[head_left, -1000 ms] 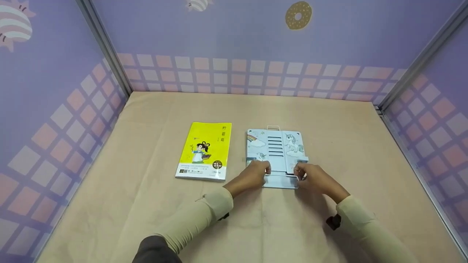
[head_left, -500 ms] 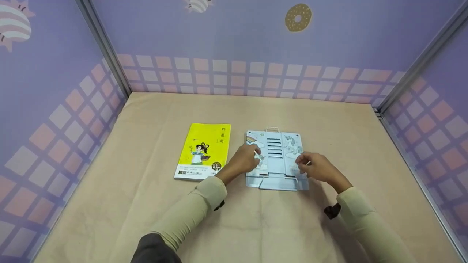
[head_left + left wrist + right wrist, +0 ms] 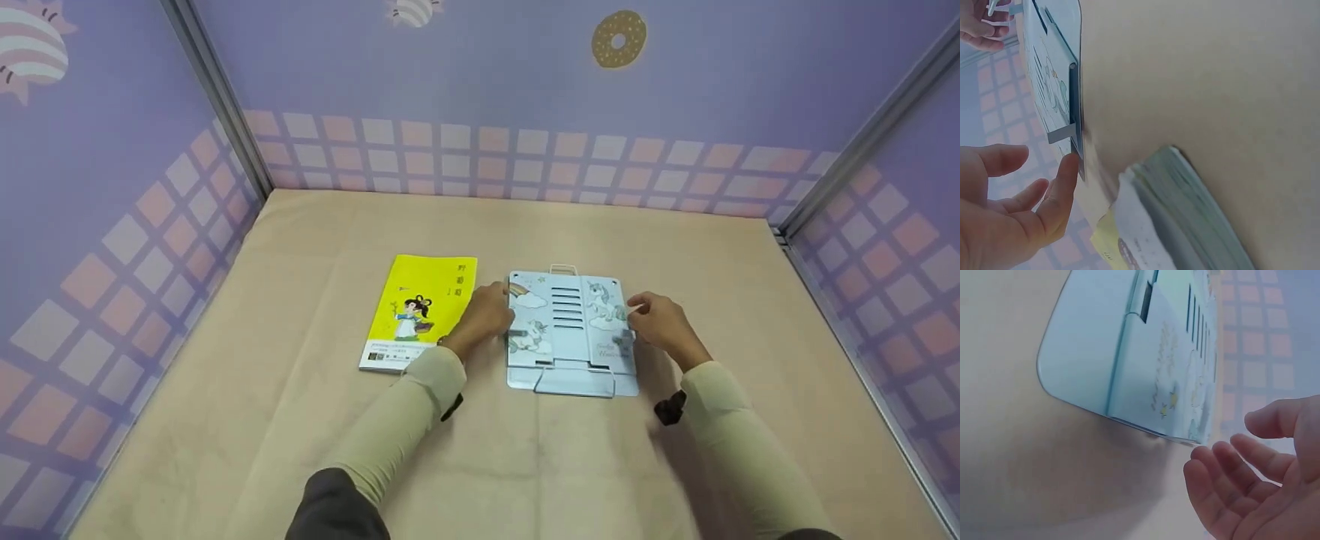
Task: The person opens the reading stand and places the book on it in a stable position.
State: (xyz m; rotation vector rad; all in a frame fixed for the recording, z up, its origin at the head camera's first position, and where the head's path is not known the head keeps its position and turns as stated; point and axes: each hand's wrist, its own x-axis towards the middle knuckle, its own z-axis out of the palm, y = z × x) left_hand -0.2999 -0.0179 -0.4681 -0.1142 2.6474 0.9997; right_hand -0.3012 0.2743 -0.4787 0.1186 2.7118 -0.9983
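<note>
A pale blue folding book stand (image 3: 568, 345) with unicorn and rainbow drawings lies on the cloth, its slotted panel up and its front ledge towards me. My left hand (image 3: 484, 319) is at its left edge; in the left wrist view a fingertip of that hand (image 3: 1022, 216) meets the edge, thumb apart, beside a small metal clip (image 3: 1061, 133). Along the opposite edge is my right hand (image 3: 666, 330). The right wrist view has its fingers (image 3: 1202, 486) loosely bent, just off the stand (image 3: 1145, 377). Neither hand grips anything.
Left of the stand lies a yellow book (image 3: 435, 285) with a cartoon figure on its cover, partly covered by my left hand and forearm. A beige cloth (image 3: 300, 420) spreads over the table. Purple patterned panels (image 3: 480, 67) enclose the back and sides.
Both hands have left the front ledge and moved apart to the stand's two sides. The ledge and lower corners, covered before, now show. Stand and book stay in place.
</note>
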